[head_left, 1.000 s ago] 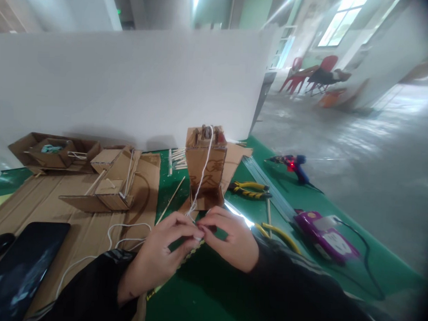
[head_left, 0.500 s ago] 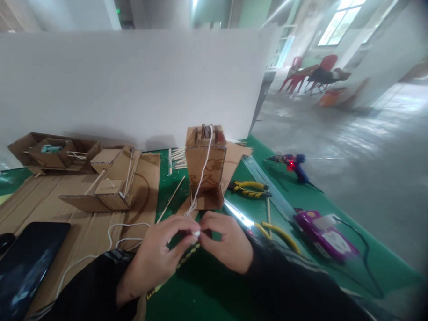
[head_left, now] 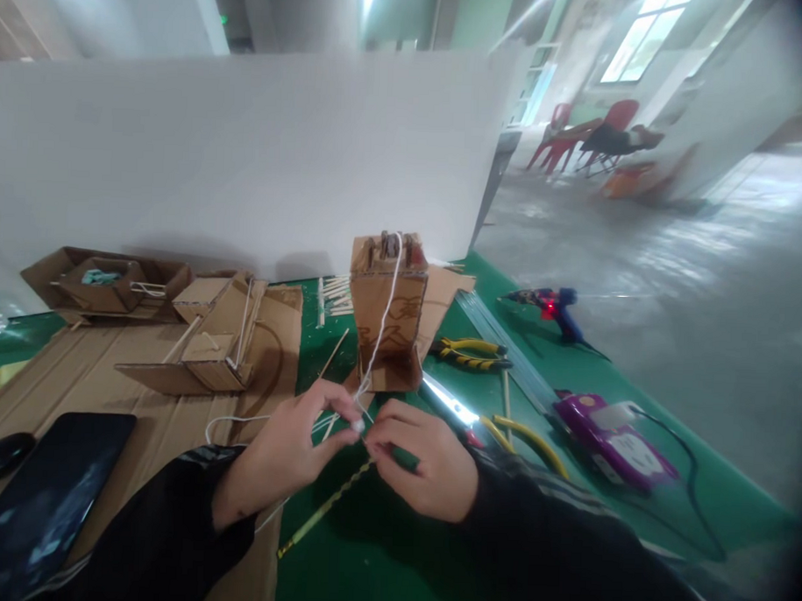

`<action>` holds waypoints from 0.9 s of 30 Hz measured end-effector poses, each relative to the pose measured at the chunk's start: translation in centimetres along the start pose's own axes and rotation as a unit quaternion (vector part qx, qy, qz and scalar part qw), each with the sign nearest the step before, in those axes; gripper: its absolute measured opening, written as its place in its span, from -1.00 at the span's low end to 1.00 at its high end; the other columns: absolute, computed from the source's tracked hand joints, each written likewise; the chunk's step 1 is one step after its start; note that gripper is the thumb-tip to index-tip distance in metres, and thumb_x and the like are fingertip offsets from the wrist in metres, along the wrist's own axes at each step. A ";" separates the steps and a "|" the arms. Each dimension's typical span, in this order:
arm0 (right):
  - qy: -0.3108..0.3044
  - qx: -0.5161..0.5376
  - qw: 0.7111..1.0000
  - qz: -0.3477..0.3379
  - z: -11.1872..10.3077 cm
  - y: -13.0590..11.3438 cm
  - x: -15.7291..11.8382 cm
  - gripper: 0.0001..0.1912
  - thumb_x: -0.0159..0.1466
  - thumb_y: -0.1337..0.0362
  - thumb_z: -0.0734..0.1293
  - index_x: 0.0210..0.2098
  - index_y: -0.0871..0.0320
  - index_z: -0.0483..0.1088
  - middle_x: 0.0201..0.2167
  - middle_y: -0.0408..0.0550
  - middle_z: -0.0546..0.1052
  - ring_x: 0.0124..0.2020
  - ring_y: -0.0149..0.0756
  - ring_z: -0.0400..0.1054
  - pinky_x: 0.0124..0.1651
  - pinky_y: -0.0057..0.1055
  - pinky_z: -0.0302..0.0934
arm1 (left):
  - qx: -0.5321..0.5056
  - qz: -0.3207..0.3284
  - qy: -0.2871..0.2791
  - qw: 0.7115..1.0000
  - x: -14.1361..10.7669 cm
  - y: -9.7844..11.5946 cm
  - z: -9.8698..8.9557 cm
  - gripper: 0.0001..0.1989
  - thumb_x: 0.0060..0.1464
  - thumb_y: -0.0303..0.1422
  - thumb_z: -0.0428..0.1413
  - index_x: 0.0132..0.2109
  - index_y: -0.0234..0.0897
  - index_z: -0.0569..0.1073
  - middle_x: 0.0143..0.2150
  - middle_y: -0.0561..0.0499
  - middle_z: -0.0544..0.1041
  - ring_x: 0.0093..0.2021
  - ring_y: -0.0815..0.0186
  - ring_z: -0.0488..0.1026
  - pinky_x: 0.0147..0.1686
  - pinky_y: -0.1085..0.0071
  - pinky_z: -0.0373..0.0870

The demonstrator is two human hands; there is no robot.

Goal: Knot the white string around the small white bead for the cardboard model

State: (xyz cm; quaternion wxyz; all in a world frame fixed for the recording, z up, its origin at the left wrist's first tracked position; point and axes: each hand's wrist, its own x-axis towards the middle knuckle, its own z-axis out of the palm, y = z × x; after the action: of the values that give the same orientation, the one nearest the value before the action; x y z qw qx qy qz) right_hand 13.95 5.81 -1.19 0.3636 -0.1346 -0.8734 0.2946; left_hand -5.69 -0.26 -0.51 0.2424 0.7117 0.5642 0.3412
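Head view, as I see it from beside the bench. The left hand (head_left: 291, 441) pinches a small white lump (head_left: 357, 427) between thumb and forefinger. The right hand (head_left: 425, 459) has its fingertips gathered just beside it; whether they grip a strand I cannot tell. The white string (head_left: 390, 309) passes over the top of an upright cardboard tower (head_left: 373, 304), runs down its near face and reaches the hands. More cord lies on the cardboard sheet (head_left: 278, 327) at left. Judged by this state, the tower is assembled and the string threaded over it; the lower end, at the fingers, appears unfinished, and no completed fastening can be made out. Scissors (head_left: 454, 401) and pliers (head_left: 473, 351) lie out of hand to the right of the tower; a glue gun (head_left: 553, 309) rests farther right on the green table (head_left: 358, 571).
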 end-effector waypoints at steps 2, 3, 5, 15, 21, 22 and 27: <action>-0.001 -0.016 1.000 -0.025 0.1 0.3 -0.1 -0.84 0.25 0.48 0.22 -0.34 0.23 0.43 -0.42 0.00 0.42 -0.39 -0.34 0.31 -0.33 -0.44 0.27 | 0.021 0.007 -0.016 1.000 0.0 0.2 0.1 -0.83 0.11 -0.41 0.15 -0.15 -0.16 0.33 -0.22 0.08 0.55 -0.17 0.30 0.51 -0.15 0.40 0.39; 0.004 -0.023 0.999 -0.036 0.1 0.5 -0.2 -0.83 0.26 0.48 0.21 -0.31 0.22 0.43 -0.41 0.01 0.43 -0.37 -0.33 0.32 -0.32 -0.44 0.28 | 0.029 0.007 -0.022 0.999 0.0 0.2 0.2 -0.84 0.12 -0.41 0.14 -0.16 -0.16 0.34 -0.22 0.08 0.54 -0.17 0.30 0.50 -0.15 0.41 0.38; 0.022 -0.039 0.998 -0.054 0.2 0.9 -0.4 -0.80 0.28 0.49 0.20 -0.25 0.21 0.44 -0.38 0.02 0.45 -0.34 -0.32 0.33 -0.30 -0.43 0.31 | 0.035 0.002 -0.030 0.999 -0.1 0.4 0.3 -0.84 0.11 -0.40 0.14 -0.15 -0.15 0.34 -0.21 0.08 0.53 -0.17 0.30 0.50 -0.15 0.41 0.37; 0.099 0.015 0.994 0.037 -0.6 0.4 0.2 -0.86 0.28 0.43 0.29 -0.30 0.16 0.49 -0.39 -0.04 0.50 -0.38 -0.37 0.40 -0.31 -0.47 0.33 | -0.048 0.015 0.010 0.999 -1.2 2.0 1.0 -0.89 0.13 -0.37 0.16 -0.18 -0.14 0.38 -0.23 0.12 0.53 -0.20 0.38 0.49 -0.16 0.49 0.36; 0.102 0.052 0.991 0.066 -0.4 -0.1 0.2 -0.86 0.27 0.43 0.28 -0.34 0.19 0.49 -0.43 -0.05 0.50 -0.40 -0.38 0.39 -0.34 -0.47 0.29 | -0.018 0.086 0.024 0.996 -1.2 2.4 1.3 -0.81 0.15 -0.46 0.12 -0.11 -0.11 0.49 -0.20 0.06 0.52 -0.19 0.39 0.47 -0.17 0.51 0.36; 0.100 0.052 0.991 0.070 -0.3 -0.1 0.2 -0.86 0.27 0.43 0.28 -0.35 0.19 0.48 -0.44 -0.05 0.50 -0.40 -0.38 0.39 -0.34 -0.47 0.29 | -0.018 0.087 0.028 0.996 -1.1 2.4 1.3 -0.81 0.15 -0.47 0.12 -0.12 -0.11 0.51 -0.20 0.05 0.51 -0.18 0.38 0.47 -0.16 0.51 0.36; 0.097 0.047 0.991 0.083 -0.1 -0.1 0.3 -0.88 0.24 0.44 0.30 -0.39 0.19 0.47 -0.46 -0.07 0.49 -0.42 -0.38 0.37 -0.34 -0.47 0.28 | -0.021 0.069 0.047 0.996 -1.0 2.3 1.3 -0.85 0.15 -0.44 0.13 -0.15 -0.13 0.52 -0.15 0.01 0.51 -0.12 0.33 0.46 -0.11 0.45 0.37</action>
State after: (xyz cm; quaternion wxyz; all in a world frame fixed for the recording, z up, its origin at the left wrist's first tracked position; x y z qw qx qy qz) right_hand 13.80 5.98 -0.88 0.4265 -0.2171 -0.8052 0.3501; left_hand -3.34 -1.72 0.16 0.2065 0.7269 0.5175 0.4014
